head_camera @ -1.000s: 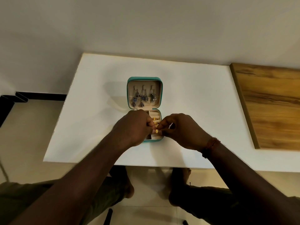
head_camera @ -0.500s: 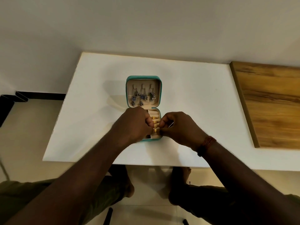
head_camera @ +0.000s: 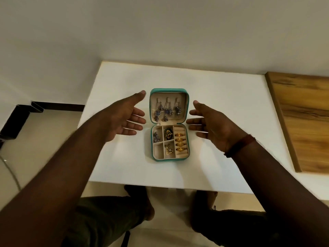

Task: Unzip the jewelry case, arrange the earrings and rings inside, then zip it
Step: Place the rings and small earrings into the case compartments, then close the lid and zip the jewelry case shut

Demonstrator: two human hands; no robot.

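White matte surface [head_camera: 222, 122] against a plain pale wall, with a wood-grain board [head_camera: 302, 122] along its right end. At the middle, a small square jewelry case [head_camera: 168, 89], unzipped and lying open: teal outer shell with rounded corners, soft beige lining.

Inside the opened lid, dangling silver-and-blue earrings [head_camera: 166, 111] hung in a row from slots. In the base, four gold rings [head_camera: 179, 144] tucked into a padded roll down the right side. Left of that, small divided compartments with more dark and gold pieces, the near-left one seemingly bare.

Left hand [head_camera: 124, 120] and right hand [head_camera: 211, 125] held apart on either side of the lid, palms turned inward, fingers straight and spread. Nothing held, no visible contact with the case. Reddish thread band [head_camera: 240, 145] round the right wrist.

Judged well along: unzipping done, arranging apparently finished. Left to do: folding the lid down and running the zip round. Zip teeth and pull too small to make out.
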